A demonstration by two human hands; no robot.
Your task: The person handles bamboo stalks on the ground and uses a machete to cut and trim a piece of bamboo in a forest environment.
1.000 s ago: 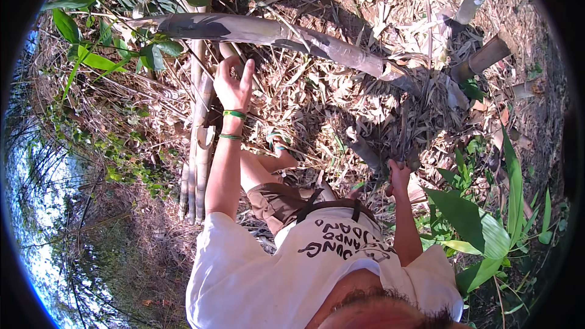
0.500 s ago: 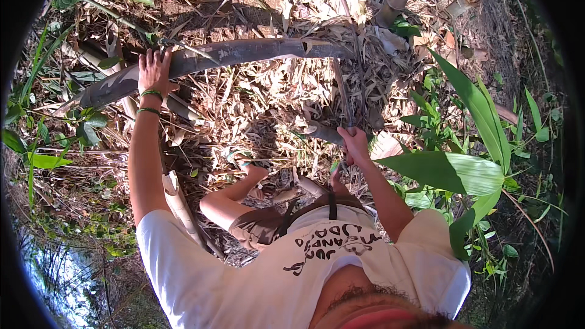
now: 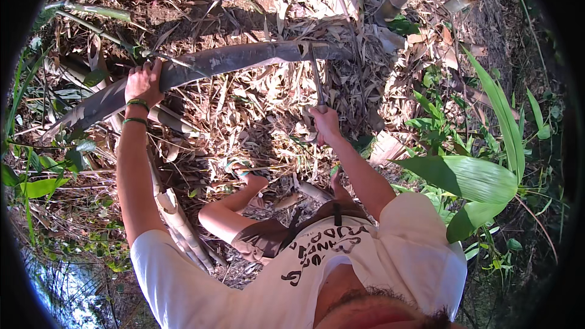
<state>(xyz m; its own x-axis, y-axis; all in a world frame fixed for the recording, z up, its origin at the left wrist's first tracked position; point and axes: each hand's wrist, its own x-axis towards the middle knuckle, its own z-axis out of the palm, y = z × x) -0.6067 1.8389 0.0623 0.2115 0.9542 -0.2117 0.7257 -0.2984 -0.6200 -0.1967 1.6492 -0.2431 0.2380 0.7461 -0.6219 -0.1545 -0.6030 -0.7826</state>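
Head view showed you seated on a forest floor (image 3: 256,103) of dry leaves, with your left hand (image 3: 144,83) wrapped around a long grey-brown bamboo stalk (image 3: 244,58) that lay tilted across the ground in front of you. Your fingers were curled over its upper edge, just above the green bands on that wrist. Your right hand (image 3: 325,123) was closed in a fist around the handle of a narrow dark-bladed knife (image 3: 317,79), whose blade ran up to meet the stalk near its far, thicker end.

Compared with a second before, your left hand had gone from spread open against the stalk to gripping it, and your right hand had risen from the litter by your knee to the stalk with the blade. The stalk also sat more level across the frame, though your head had turned too. That reads as the stalk now being steadied and under the blade. Whether the edge had bitten in, I could not tell.

Broad green leaves (image 3: 469,176) stood to your right.
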